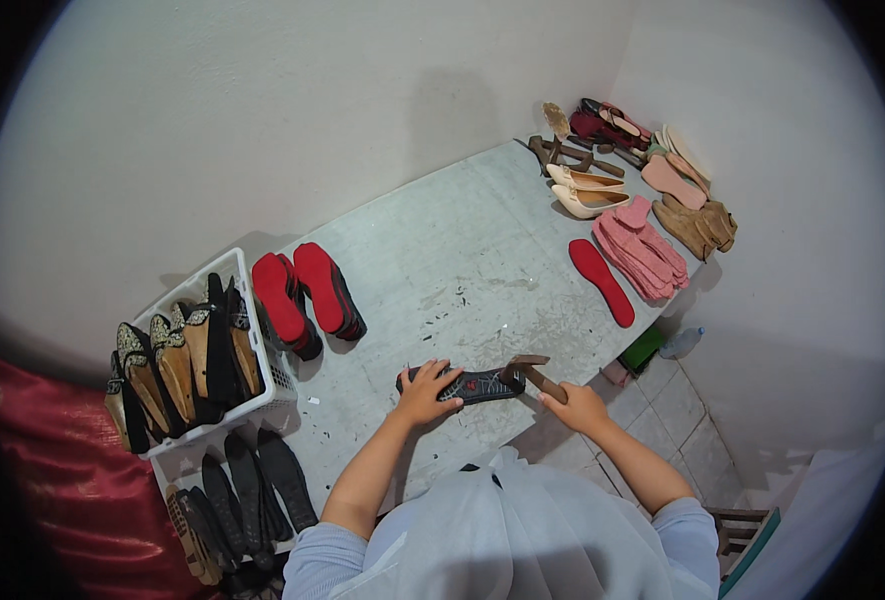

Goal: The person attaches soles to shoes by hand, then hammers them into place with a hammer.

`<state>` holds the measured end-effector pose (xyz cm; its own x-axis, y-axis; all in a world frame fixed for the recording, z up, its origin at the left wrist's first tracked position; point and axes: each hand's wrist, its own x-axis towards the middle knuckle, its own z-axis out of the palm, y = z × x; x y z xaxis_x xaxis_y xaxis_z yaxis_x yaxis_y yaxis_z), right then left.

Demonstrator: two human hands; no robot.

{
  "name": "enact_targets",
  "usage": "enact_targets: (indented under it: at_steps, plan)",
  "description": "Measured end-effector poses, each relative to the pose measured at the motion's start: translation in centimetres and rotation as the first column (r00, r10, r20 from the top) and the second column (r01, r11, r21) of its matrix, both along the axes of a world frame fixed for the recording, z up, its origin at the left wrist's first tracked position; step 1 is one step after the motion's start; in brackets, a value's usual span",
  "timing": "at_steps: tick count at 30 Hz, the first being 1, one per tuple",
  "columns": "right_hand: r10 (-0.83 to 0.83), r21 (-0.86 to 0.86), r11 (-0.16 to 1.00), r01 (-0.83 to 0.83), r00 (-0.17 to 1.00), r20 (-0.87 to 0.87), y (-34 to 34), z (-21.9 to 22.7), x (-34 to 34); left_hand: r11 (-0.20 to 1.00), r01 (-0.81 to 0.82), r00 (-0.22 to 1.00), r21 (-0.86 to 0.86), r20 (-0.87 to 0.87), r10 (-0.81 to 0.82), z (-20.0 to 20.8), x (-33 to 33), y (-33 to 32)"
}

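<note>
A black shoe sole with a grey tread pattern and a small red mark lies on the table near its front edge. My left hand rests spread over the sole's left end, pressing it down. In my right hand is the wooden handle of a hammer. The hammer's head is over the right end of the sole; whether it touches cannot be made out.
Red-topped soles are stacked beside a white basket of shoes at left. Black soles lie below it. A red insole, pink insoles, cream shoes and tools occupy the right side.
</note>
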<state>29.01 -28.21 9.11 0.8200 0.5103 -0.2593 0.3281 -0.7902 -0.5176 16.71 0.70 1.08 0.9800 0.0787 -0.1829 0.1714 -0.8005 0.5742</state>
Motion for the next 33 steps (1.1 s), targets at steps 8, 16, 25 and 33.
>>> enact_targets:
  at_steps: [8,16,25,33]
  plan:
    - [0.208,0.029,0.978,-0.207,0.978,-0.018,-2.1,-2.2,3.4,0.999,-0.034,0.995,0.013,-0.094,0.035,1.0,-2.0,3.9]
    - [0.285,0.108,0.952,-0.286,0.958,0.028,2.8,-1.9,1.1,0.982,-0.135,0.991,-0.134,-0.043,0.13,0.2,-2.9,4.4]
    - [0.33,-0.001,0.944,-0.331,0.943,0.03,6.0,-2.5,0.2,0.975,-0.19,0.982,-0.115,-0.03,0.188,0.8,-3.1,3.9]
    - [0.378,-0.007,0.926,-0.379,0.926,-0.007,8.5,-1.7,-0.7,0.955,-0.131,0.991,-0.267,-0.04,0.125,-0.1,-2.9,4.7]
